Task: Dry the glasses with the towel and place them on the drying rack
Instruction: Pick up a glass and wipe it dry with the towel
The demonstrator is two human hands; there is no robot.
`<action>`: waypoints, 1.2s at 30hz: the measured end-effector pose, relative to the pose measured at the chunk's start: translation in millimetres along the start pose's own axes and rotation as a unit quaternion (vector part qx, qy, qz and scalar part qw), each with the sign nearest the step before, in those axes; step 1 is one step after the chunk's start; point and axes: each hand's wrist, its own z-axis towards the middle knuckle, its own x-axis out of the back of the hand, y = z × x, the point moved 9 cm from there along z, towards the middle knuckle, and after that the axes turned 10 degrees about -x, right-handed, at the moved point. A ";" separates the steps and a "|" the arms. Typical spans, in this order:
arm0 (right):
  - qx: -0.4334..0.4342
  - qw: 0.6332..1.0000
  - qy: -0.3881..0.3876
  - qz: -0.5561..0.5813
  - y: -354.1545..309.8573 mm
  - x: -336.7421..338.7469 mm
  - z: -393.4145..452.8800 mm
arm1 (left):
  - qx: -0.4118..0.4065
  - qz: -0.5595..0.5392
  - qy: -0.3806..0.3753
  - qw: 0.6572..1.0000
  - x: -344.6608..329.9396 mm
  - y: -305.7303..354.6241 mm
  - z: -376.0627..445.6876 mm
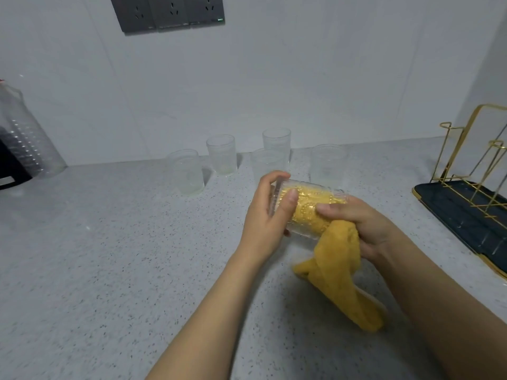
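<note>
Left hand gripped the glass on its side, long axis running left-right, while the right hand clutched the yellow towel stuffed inside, and the rack sat off right, nearer that hand.

Clear embossed glass; fuzzy yellow cloth towel; matt speckled stone worktop; glossy gold wire drying rack.
</note>
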 end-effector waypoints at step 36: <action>0.008 0.989 0.015 -0.145 6.9 -9.8 1.7 | 0.018 0.004 0.077 0.997 8.6 -9.6 1.5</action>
